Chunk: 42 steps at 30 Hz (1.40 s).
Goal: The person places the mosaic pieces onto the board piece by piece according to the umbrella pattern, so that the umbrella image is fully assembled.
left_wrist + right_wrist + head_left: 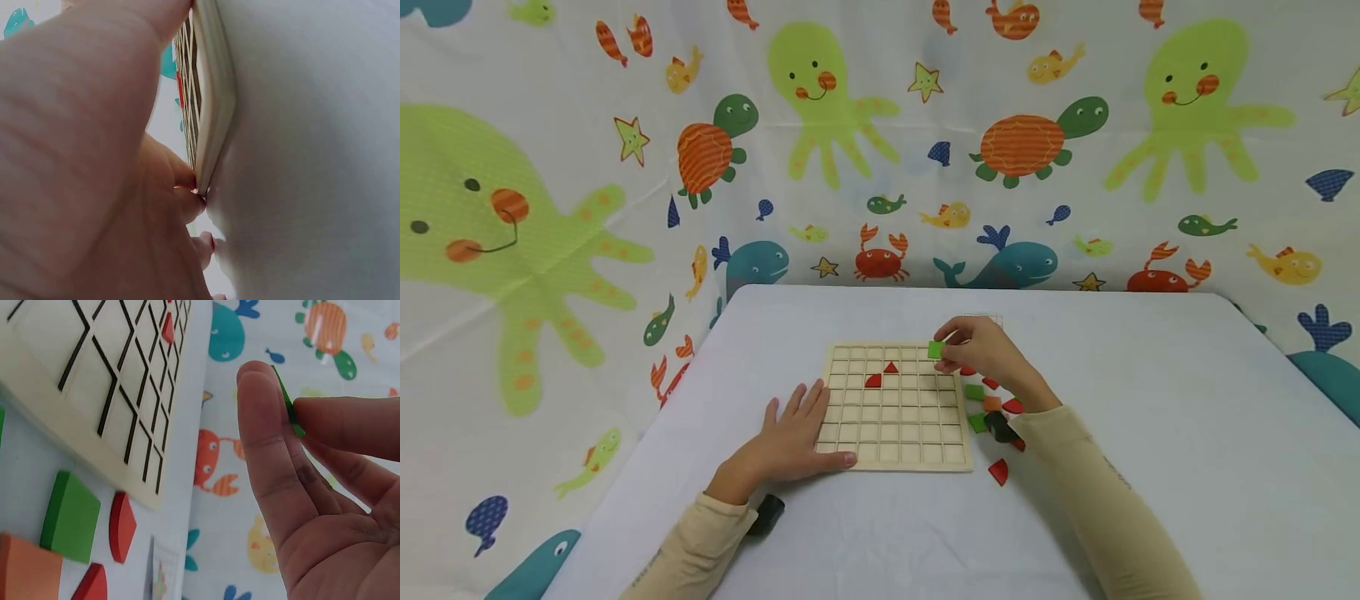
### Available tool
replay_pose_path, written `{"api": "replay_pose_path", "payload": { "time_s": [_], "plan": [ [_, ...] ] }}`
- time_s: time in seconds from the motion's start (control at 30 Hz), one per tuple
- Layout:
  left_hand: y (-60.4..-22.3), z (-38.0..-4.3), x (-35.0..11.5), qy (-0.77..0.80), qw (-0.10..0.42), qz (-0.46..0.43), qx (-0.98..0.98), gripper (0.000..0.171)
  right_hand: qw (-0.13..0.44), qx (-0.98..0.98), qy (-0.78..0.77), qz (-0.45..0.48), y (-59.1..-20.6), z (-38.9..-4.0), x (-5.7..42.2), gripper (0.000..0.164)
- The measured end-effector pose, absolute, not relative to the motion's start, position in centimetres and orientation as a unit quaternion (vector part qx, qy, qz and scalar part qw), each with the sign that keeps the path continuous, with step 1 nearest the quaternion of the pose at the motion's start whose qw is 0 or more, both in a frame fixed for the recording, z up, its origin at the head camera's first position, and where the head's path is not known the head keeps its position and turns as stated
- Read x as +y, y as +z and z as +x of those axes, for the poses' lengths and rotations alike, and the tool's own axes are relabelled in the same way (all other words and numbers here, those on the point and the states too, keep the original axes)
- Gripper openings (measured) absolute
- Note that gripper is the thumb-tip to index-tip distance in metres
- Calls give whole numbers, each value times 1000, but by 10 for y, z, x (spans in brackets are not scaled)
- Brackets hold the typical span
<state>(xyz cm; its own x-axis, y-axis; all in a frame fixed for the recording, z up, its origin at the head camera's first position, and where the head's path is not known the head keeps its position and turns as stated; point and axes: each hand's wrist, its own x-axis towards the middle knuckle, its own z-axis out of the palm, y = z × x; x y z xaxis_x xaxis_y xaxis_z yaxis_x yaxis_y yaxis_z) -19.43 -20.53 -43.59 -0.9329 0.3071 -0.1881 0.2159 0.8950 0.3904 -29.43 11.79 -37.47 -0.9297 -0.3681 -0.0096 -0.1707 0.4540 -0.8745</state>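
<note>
A wooden grid board (917, 469) lies on the white table. My left hand (786, 446) rests along its left side, fingers spread and straight, with the thumb at the near edge. Over the board's far right corner, my right hand (988, 352) pinches a green square tile (936, 349) between thumb and fingers. The right wrist view shows this tile (288, 403) nearly edge-on, raised off the board. Within the grid sit a red triangle (891, 367) and a red quarter-circle piece (873, 382).
Loose pieces lie right of the board: green tiles (974, 392), an orange square (992, 403) and several red pieces (998, 472). My right wrist partly hides them. A small printed card (164, 575) lies beyond the board. A patterned sea-animal curtain (880, 208) hangs behind the table.
</note>
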Motion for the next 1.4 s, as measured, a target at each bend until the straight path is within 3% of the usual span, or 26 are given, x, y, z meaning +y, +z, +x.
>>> {"api": "replay_pose_path", "payload": {
  "time_s": [0.67,1.4],
  "plan": [
    [-435,-200,-208,177,128,136,966,123,131,824,-532,-141,-386,-299,57,17],
    [-432,-204,-212,179,130,139,965,123,131,885,-421,-147,-405,-304,41,11]
  ]
}}
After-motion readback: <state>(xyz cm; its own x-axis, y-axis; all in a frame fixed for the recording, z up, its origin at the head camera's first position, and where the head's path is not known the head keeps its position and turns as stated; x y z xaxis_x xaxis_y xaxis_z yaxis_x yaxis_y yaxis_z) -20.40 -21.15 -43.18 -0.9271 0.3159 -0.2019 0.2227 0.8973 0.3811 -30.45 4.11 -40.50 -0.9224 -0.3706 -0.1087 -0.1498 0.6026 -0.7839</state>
